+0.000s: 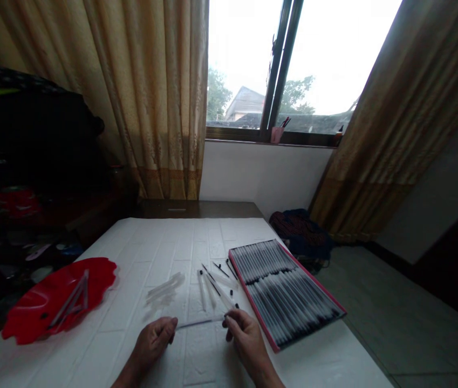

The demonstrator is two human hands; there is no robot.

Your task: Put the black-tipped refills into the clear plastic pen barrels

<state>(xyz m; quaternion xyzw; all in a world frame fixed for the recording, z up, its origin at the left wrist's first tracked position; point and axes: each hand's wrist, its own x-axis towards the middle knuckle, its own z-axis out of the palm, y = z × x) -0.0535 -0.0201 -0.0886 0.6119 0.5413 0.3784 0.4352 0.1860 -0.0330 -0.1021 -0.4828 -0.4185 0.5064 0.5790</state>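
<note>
My left hand (154, 340) and my right hand (245, 337) hover low over a white table (164, 242), fingers pinched. Between them stretches a thin clear pen (200, 323): the left fingers grip its left end, the right fingers grip its right end near a black tip. Several loose pens and black caps (214, 283) lie just beyond my hands. To their left sits a small pile of clear pen barrels (164, 291). On the right lies a flat pink-edged box (283, 291) packed with rows of pens.
A red wavy-edged plate (56, 304) holding several pens lies at the table's left. Dark clutter fills the left side of the room. Curtains and a window are behind, with a bundle of cloth (299, 231) on the floor at right.
</note>
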